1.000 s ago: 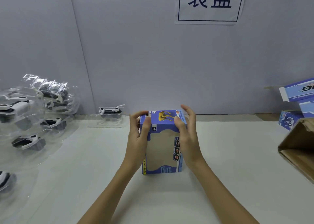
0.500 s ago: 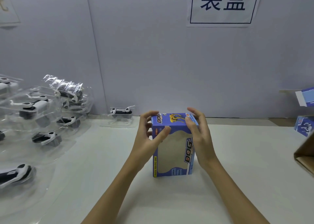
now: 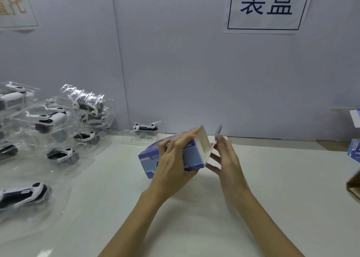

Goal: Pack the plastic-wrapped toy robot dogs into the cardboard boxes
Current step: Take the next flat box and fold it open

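Blue cardboard box [image 3: 171, 155]: now lying tipped on its side above the white counter [image 3: 194, 217] at frame centre, open end facing right; half a second ago it was standing upright. Left hand [image 3: 173, 165]: fingers curling over the box, gripping it. Right hand [image 3: 227, 159]: fingers straight and spread, touching the opened flap [image 3: 218, 134]. Plastic-wrapped toy robot dogs [image 3: 56, 128]: lying piled at left, one [image 3: 145, 129] sitting apart by the back wall.

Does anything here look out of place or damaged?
Nothing looks damaged. The left hand grips the blue box, tipped sideways, open end toward the right hand. One wrapped toy dog sits apart from the pile.
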### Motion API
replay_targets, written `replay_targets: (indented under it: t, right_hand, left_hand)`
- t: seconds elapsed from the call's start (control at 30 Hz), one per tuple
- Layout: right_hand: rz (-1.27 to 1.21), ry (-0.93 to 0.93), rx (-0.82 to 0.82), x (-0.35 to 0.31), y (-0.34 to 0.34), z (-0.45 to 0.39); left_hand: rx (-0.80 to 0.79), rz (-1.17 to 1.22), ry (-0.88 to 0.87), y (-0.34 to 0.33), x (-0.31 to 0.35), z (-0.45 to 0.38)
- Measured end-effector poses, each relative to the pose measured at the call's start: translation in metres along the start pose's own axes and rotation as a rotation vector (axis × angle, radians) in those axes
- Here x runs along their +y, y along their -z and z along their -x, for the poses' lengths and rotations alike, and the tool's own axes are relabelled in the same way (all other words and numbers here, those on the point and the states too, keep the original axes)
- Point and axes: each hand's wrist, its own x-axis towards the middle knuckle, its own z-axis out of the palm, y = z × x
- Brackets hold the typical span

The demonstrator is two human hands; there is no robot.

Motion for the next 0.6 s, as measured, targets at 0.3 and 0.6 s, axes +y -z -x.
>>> replay_targets:
  t: [0.3, 0.6]
  right_hand:
    - [-0.189, -0.114, -0.021, -0.015, 0.024, -0.013]
    - [0.154, -0.03, 0.215, -0.004, 0.029, -0.014]
  left_hand:
    - [-0.236, -0.258, -0.193, -0.003, 0.001, 0.004]
    - [-0.283, -0.207, -0.099, -0.005, 0.001, 0.003]
